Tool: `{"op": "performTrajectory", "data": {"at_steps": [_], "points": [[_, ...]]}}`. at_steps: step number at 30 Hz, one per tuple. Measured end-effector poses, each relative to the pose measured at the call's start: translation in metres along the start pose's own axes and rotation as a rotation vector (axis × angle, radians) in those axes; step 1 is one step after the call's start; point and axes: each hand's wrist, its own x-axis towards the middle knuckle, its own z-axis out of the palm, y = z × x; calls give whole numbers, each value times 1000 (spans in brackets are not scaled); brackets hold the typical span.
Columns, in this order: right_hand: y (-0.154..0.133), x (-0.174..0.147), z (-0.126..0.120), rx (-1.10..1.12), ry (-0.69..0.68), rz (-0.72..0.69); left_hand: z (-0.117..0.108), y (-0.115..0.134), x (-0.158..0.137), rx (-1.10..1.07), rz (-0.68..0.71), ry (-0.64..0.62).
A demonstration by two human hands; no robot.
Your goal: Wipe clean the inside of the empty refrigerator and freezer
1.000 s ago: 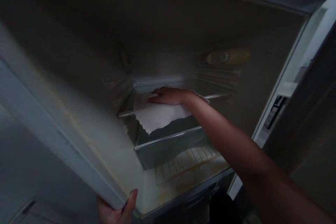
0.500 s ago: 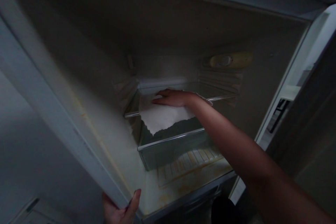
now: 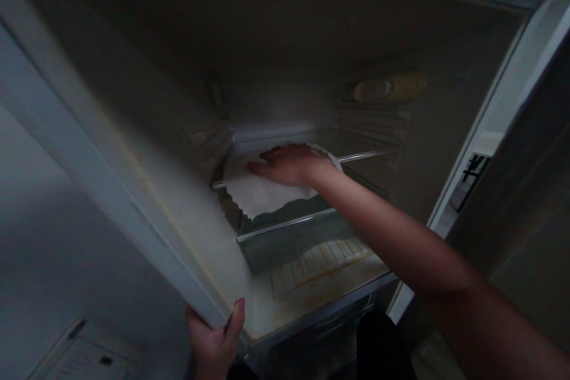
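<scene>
I look into a dim, open fridge compartment. My right hand (image 3: 287, 164) reaches deep inside and lies flat, fingers together, on a white cloth or paper sheet (image 3: 262, 196) spread over the glass shelf (image 3: 369, 154). The sheet's ragged front edge hangs over a clear drawer (image 3: 294, 240) below. My left hand (image 3: 218, 341) grips the lower front corner of the fridge's left wall (image 3: 133, 190), thumb on the inner face.
The fridge floor (image 3: 320, 285) is stained yellowish, with a ribbed vent panel. An oval light housing (image 3: 387, 88) sits on the back right wall. The open door (image 3: 512, 107) stands at the right. A pale floor shows at the lower left.
My right hand slid a little left and nearer on the sheet, bunching its edge. The view shifted, and my left hand shows more along the wall's corner.
</scene>
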Motion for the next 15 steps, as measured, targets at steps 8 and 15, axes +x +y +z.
{"op": "performTrajectory", "data": {"at_steps": [8, 15], "points": [[-32, -16, 32, -208, 265, -184, 1, 1, 3, 29, 4, 45], [59, -35, -15, 61, 34, 67, -1, 11, 4, 56, 9, 42]]}}
